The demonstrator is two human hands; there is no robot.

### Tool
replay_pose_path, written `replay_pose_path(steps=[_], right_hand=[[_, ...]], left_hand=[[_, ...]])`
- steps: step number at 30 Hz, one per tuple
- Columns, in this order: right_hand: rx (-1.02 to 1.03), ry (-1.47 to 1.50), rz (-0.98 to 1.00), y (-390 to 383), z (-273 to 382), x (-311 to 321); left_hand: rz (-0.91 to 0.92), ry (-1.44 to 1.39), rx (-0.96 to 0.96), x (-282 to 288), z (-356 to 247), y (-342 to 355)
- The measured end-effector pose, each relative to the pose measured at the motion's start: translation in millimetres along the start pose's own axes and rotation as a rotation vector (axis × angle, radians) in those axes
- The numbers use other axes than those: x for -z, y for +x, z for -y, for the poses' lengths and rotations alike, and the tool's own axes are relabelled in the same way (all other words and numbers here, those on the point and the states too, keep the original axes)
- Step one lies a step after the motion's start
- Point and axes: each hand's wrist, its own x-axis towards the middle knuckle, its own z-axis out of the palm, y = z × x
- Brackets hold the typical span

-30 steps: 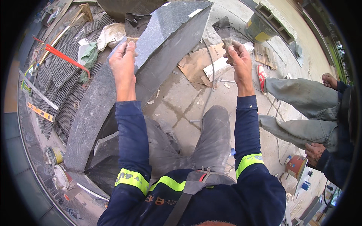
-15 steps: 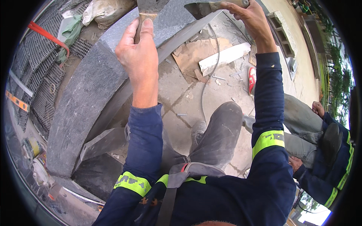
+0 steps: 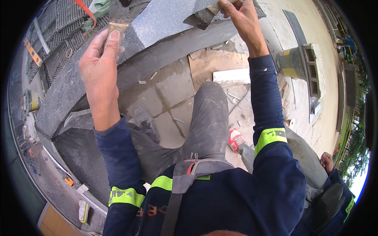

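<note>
My left hand point(image 3: 100, 78) is closed on the handle of a putty knife point(image 3: 123, 13), its wide blade pointing away from me above the grey stone. To the right, my right hand point(image 3: 248, 29) is closed round the handle of a second putty knife point(image 3: 200, 19). That blade points left and looks dark, with grey smears. Both tools are near the top edge, where the picture cuts off part of them. Under and beyond the hands runs a curved grey stone slab point(image 3: 157, 25); whether either blade touches it I cannot tell.
Cardboard point(image 3: 202, 72) and a white strip point(image 3: 232, 76) lie on the paving among small scraps. A bucket point(image 3: 290, 65) and a hollow concrete block point(image 3: 314, 70) stand at the right. A co-worker's red-and-white shoe point(image 3: 236, 139) is close by. Black mesh panels point(image 3: 55, 51) lie far left.
The view has shifted, and the bucket at the right has come into sight. My left hand has moved left in the picture; both hands still grip their putty knives, and the right blade now tilts downward.
</note>
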Motion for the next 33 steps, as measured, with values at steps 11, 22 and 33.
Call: replay_pose_path(steps=[11,22,33], right_hand=[[0.136,-0.126,-0.012,11,-38,4],[0.069,-0.089,-0.024,12,-51,38],[0.025,-0.047,0.050,30,-68,65]], left_hand=[[-0.257,0.049,-0.058,33,-21,-54],[-0.246,0.044,-0.051,30,-24,-52],[-0.247,0.048,-0.072,37,-21,-53]])
